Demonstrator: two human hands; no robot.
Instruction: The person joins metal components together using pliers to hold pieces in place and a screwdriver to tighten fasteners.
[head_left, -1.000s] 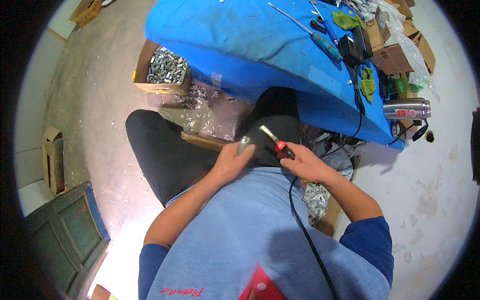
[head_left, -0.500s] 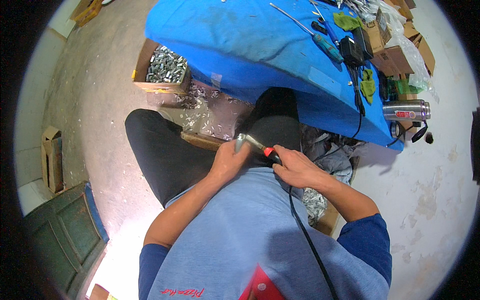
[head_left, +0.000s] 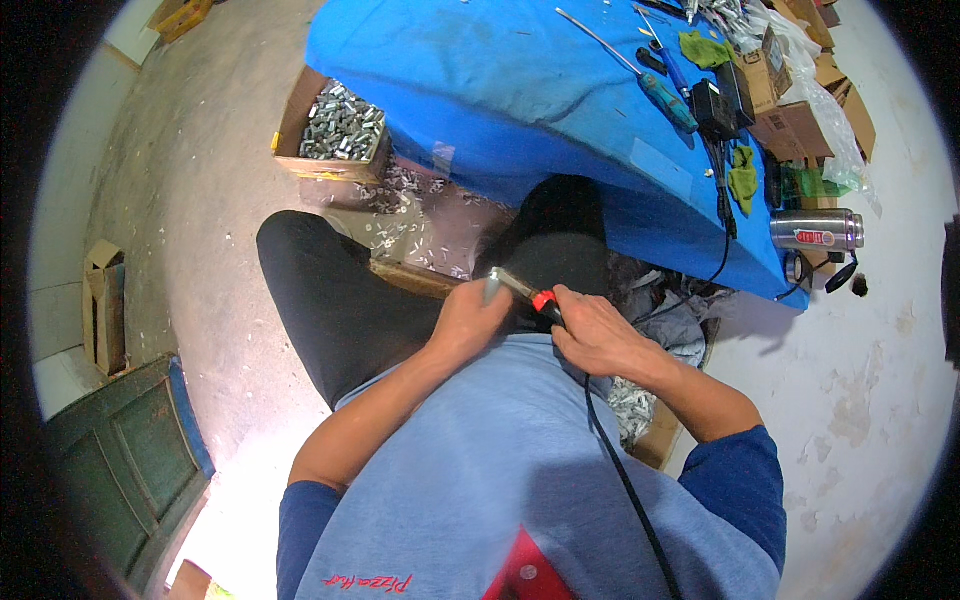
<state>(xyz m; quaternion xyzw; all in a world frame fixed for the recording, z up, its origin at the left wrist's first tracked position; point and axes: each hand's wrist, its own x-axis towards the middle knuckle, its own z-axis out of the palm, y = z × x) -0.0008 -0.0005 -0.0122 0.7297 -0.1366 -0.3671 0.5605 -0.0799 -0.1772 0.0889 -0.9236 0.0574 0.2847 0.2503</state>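
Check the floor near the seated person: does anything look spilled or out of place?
Yes: small metal parts lie scattered loose on the floor below the blue table, beside the cardboard box filled with similar parts, as though spilled.

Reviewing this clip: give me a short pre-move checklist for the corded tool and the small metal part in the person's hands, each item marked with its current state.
1. Right hand grips the corded tool by its handle: ok.
2. Left hand closed on the small metal part: ok.
3. Tool tip meets the part: cannot tell, the contact is too small to see.
4. Black cord runs free over the shirt, no snag: ok.
5. Work held over the lap, off the blue table: ok.
6. Cardboard box of metal parts on the floor, upright: ok.
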